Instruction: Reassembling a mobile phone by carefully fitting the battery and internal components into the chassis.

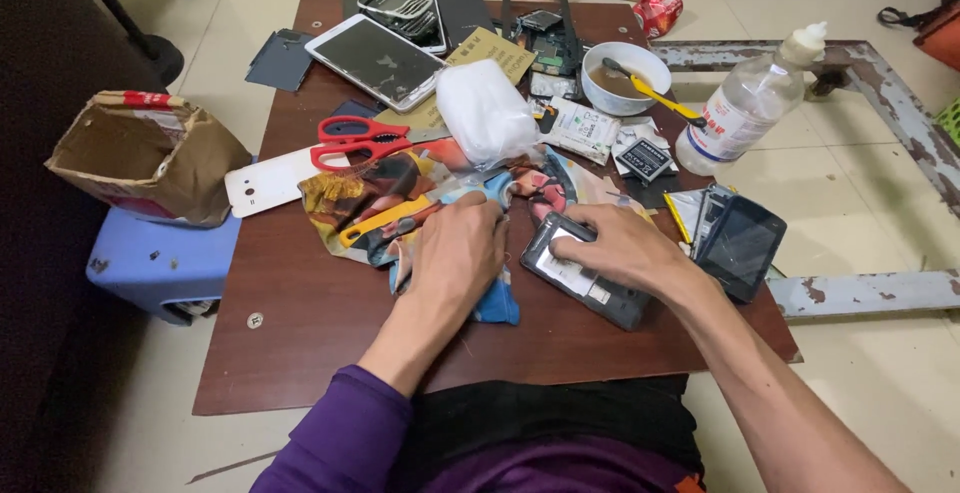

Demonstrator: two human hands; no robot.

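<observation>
My left hand [455, 253] rests palm down on a colourful printed cloth [400, 203] spread on the brown table [320, 333], fingers curled over it. My right hand [620, 248] presses on an opened dark phone body [585, 273] that lies back-side up, fingertips on its pale inner part. A yellow-handled tool [385, 219] lies on the cloth just left of my left hand.
Red scissors [360, 141], a white phone cover [265, 181], a tablet [375, 58], a white wad in plastic [485, 113], a bowl with a yellow brush [625, 78], a clear squeeze bottle [750, 103] and a black phone [740, 248] crowd the table. A torn cardboard box [145, 158] sits on a blue stool.
</observation>
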